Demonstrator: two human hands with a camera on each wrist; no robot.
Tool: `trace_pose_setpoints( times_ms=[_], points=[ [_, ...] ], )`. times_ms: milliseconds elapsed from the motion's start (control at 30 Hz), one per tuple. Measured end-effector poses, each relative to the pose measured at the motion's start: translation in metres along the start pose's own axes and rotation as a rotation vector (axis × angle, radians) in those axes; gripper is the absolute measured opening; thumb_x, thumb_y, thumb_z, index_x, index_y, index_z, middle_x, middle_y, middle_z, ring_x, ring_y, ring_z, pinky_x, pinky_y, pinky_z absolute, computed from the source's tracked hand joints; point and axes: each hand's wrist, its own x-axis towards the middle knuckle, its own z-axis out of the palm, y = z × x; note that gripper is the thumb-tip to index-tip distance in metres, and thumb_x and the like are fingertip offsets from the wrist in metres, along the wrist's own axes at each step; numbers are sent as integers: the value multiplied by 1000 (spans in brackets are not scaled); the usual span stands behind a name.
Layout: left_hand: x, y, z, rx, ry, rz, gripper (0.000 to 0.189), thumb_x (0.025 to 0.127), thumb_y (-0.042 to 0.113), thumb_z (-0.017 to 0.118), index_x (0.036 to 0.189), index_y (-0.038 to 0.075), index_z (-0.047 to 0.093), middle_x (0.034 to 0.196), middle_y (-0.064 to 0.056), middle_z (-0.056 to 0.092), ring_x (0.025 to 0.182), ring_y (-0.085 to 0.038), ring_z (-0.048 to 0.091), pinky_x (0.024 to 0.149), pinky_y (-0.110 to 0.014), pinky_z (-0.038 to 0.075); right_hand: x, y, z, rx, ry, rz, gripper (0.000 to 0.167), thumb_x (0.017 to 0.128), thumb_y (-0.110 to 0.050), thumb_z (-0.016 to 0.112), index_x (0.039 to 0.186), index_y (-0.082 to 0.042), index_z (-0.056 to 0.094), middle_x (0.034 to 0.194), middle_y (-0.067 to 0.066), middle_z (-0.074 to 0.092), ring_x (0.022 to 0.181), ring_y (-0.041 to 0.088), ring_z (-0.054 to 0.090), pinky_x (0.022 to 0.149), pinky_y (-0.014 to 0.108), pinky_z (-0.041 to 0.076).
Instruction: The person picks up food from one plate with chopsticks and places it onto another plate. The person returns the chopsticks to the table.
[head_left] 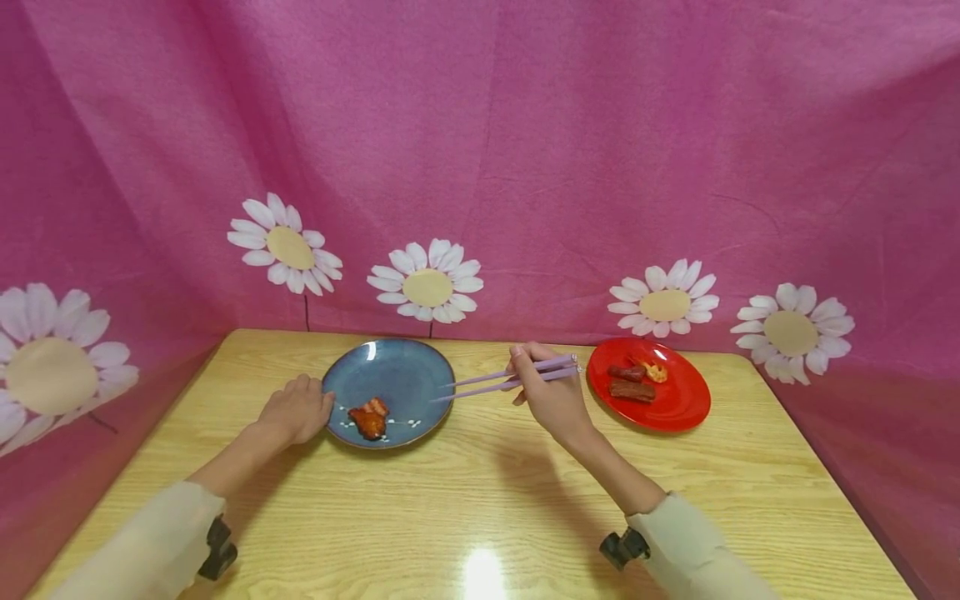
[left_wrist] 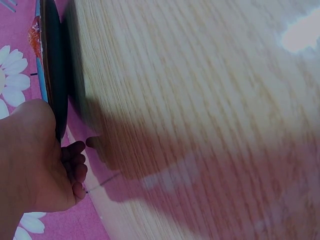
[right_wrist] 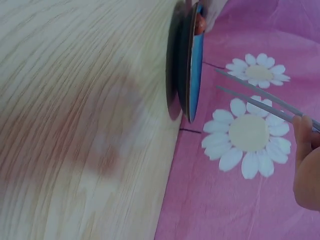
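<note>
At the left rim of a blue plate (head_left: 408, 375), my left hand (head_left: 298, 410) grips the edge, thumb over it and fingers curled below, as the left wrist view shows. On that plate lie a glazed brown piece of meat (head_left: 369, 425) and a smaller reddish piece (head_left: 377, 406) touching it. My right hand (head_left: 551, 396) holds a pair of purple chopsticks (head_left: 510, 379) pointing left. Their tips are apart, with nothing between them, above the plate's right rim. In the right wrist view the chopsticks (right_wrist: 265, 102) stand clear of the tabletop.
A red plate (head_left: 686, 408) to the right bears a dark ribbed slab (head_left: 632, 391), a reddish-brown piece (head_left: 626, 372) and a curled orange-yellow piece (head_left: 656, 372). Both plates stand on a wooden table (head_left: 450, 500). Behind hangs a pink cloth (head_left: 525, 167) with white daisies.
</note>
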Motion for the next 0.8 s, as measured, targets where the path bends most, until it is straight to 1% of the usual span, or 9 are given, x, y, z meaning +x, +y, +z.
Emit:
trace_pose_setpoints(
  times_ms=[133,267,367,433,500,567,733,767,800],
  points=[
    [0,1,-1,4,2,5,42,104,23,39,108,-17,51,94,-21,47,91,-39,50,80,-56,45,1,-3,12,14,-27,-1,29,102,-14,59,80,5,66,76,21,65,68,39,66,47,31,54],
    [-1,1,-2,1,1,7,41,104,23,39,107,-16,51,94,-21,47,91,-39,50,80,-56,45,2,-4,22,30,-57,1,30,102,-14,58,82,6,66,77,22,65,70,41,66,49,33,54],
    [-1,1,-1,-2,-2,0,42,104,24,38,109,-16,51,95,-21,47,93,-39,50,81,-56,44,3,-4,29,44,-75,-5,31,103,-15,57,82,7,66,77,20,65,69,38,67,49,35,55],
    [-1,1,-1,-7,-5,-3,42,104,24,38,109,-16,51,95,-21,47,94,-40,50,81,-56,44,3,-5,34,53,-81,-11,32,103,-15,57,82,7,65,76,18,64,68,33,68,49,35,55],
    [0,1,-2,-11,-8,-5,42,104,24,38,109,-16,50,96,-22,47,94,-40,50,82,-56,44,4,-6,38,63,-85,-15,32,103,-14,56,82,7,65,76,20,64,67,26,68,49,35,55],
    [0,1,-1,-15,-8,-5,42,104,24,37,109,-16,50,96,-22,47,94,-40,50,82,-56,44,4,-11,42,76,-89,0,30,103,-12,56,82,8,65,77,23,65,68,30,69,49,35,55],
    [0,1,0,-10,0,-3,43,104,24,38,109,-17,50,97,-23,48,96,-41,50,82,-57,44,4,-9,52,72,-107,45,30,103,-13,55,82,6,65,78,21,66,69,33,69,50,37,55],
    [0,1,-1,-10,0,-3,43,104,24,37,110,-17,50,97,-23,48,96,-41,50,82,-57,44,4,-4,54,70,-111,47,31,103,-15,56,82,6,65,77,20,67,68,29,69,50,37,55],
    [0,1,-1,-9,1,-3,43,104,24,37,110,-17,50,98,-23,48,96,-41,50,82,-57,44,3,-4,56,67,-116,59,31,103,-15,56,82,6,65,78,20,67,66,25,68,50,35,55]
  ],
)
